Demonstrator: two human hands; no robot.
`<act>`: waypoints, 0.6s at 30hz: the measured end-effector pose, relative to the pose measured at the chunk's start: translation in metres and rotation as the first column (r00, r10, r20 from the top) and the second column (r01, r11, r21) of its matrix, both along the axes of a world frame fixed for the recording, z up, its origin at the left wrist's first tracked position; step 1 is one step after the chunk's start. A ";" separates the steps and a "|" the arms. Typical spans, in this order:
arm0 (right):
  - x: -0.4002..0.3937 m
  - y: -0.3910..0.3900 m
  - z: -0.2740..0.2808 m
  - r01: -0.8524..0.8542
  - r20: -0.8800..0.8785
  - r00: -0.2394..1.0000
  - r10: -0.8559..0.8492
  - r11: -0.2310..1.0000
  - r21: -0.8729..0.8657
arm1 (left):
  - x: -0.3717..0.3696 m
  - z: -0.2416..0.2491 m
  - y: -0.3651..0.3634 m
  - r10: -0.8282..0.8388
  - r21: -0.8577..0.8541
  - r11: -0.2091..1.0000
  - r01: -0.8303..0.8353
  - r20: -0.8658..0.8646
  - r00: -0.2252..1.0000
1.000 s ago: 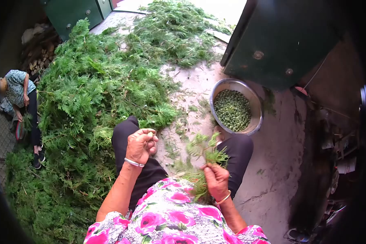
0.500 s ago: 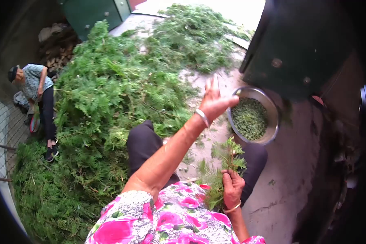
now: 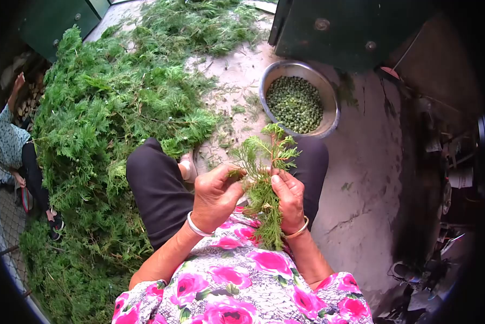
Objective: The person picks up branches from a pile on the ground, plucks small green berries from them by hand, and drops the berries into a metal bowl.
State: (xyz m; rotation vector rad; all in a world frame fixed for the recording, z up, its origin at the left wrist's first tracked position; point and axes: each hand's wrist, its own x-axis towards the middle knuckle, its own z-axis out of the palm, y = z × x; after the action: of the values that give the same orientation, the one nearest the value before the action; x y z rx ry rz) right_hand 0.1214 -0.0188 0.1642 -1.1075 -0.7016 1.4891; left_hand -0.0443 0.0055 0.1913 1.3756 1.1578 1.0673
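Over my lap, my right hand (image 3: 289,202) grips a leafy evergreen sprig (image 3: 264,208) by its stem; its feathery green fronds hang down past the palm. My left hand (image 3: 215,197) is at the sprig's left side, fingers pinched on its foliage; the exact spot between the fingertips is partly hidden. Just beyond my right knee stands a round metal basin (image 3: 337,110), holding many small green cones or berries (image 3: 296,105).
A large heap of cut evergreen branches (image 3: 107,124) covers the ground on my left and ahead. Another person (image 3: 16,146) sits beyond it at the far left, one arm raised. Dark green metal panels (image 3: 350,32) stand ahead. Cluttered items (image 3: 442,259) line the right side.
My left hand has come back from beside the basin to the sprig. My right hand still holds the sprig. The view has shifted, and the other person has raised an arm.
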 end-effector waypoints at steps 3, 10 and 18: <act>-0.007 0.005 0.009 0.039 -0.113 0.993 -0.042 0.999 -0.029 | 0.009 -0.016 -0.004 -0.045 0.082 0.996 0.042 0.034 0.998; -0.004 0.006 0.010 -0.040 -0.243 0.970 0.018 0.995 -0.087 | 0.022 -0.002 -0.002 -0.003 0.248 0.968 0.046 -0.173 0.985; 0.003 0.000 -0.005 -0.086 -0.227 0.971 0.077 0.996 -0.032 | 0.011 -0.013 0.007 -0.049 -0.091 0.995 0.049 -0.002 0.999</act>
State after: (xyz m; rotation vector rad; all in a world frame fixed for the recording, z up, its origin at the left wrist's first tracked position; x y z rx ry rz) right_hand 0.1245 -0.0184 0.1591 -0.9309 -0.5651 1.6754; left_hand -0.0337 0.0123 0.1778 1.3289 1.1559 0.9661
